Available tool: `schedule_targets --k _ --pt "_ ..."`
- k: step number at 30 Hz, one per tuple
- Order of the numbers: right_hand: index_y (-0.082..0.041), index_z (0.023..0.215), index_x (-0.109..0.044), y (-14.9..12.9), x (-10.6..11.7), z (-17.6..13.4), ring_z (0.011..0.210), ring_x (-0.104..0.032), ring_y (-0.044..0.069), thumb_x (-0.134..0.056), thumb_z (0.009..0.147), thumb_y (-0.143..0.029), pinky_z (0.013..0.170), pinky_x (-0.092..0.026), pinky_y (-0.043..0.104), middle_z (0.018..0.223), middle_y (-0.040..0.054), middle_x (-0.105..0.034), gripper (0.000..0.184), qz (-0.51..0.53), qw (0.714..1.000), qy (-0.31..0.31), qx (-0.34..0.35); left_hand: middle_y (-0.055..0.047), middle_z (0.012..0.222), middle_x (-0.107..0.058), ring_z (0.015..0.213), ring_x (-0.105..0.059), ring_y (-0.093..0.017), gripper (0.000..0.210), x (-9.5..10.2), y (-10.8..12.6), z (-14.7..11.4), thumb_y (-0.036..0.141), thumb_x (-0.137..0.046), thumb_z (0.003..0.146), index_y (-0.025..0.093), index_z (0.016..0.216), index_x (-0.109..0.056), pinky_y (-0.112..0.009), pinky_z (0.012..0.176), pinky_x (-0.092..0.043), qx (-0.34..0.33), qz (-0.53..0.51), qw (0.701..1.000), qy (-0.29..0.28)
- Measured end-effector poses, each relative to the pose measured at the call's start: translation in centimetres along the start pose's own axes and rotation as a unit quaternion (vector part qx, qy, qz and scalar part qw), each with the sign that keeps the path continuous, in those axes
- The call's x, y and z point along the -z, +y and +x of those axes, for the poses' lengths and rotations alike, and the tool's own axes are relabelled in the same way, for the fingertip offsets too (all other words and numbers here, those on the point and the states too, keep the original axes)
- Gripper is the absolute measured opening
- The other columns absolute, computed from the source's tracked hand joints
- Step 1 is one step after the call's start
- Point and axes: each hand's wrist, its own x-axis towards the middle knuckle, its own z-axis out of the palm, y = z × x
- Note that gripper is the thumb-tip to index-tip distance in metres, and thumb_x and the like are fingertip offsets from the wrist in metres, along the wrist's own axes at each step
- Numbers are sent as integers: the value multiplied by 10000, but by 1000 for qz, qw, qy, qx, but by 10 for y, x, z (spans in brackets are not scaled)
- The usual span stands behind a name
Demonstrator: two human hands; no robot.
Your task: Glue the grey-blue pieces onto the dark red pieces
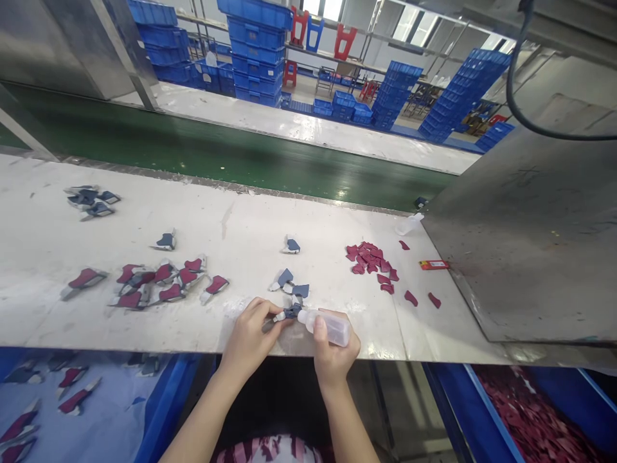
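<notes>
So the left hand point(253, 329) has a small dark blue and white part point(292, 312) pinched between thumb and fingertips, right near the front edge of the white worktop point(250, 231). The right hand point(337, 352) is wrapped around a clear squeeze bottle point(333, 326), thumb on the near side, bottle tipped over with its tip aimed left at the part. Can't really tell if the tip is touching it or just beside it.

Just past the hands there are a couple of loose blue-grey pieces point(300, 291), plus another blue-and-white part point(292, 245) a bit farther back. Over to the right is a loose heap of maroon pieces point(369, 257), with a few strays around it, a little red and yellow item point(434, 265) and a see-through plastic thing point(409, 224) near the metal housing point(525, 244).

Off to the left sits a bunch of maroon-and-grey parts point(164, 276), with a cluster of dark blue ones point(89, 199) farther back. Below the worktop: a blue bin point(166, 405) with more parts at left, and a pile of maroon scraps point(540, 411) at right. Behind it all runs a green belt point(231, 161), then stacks of blue crates point(258, 51).
</notes>
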Motion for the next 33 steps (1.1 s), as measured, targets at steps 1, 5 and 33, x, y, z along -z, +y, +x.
schedule_targets --k 1,5,33 --pt "-153 839 -697 0 0 0 629 -703 194 -681 838 -324 571 -561 276 722 51 -725 172 2 1000 0 0 3 791 -593 690 -566 -155 64 0 0 0 263 -656 858 221 834 -614 -268 640 -496 0 -1 1000 -1" --pt "-155 845 -700 -2 0 1 628 -705 190 -673 844 -309 571 -560 271 723 49 -728 157 5 1000 -10 7 7 800 -592 699 -566 -152 59 0 -2 0 253 -661 860 220 843 -615 -260 653 -489 0 -3 1000 -2" --pt "-167 763 -643 -1 7 -3 606 -605 163 -637 885 -340 583 -472 261 664 15 -623 212 25 997 52 -48 11 772 -580 672 -549 -146 141 0 -4 1 315 -704 855 215 821 -611 -242 636 -472 -27 11 999 12"
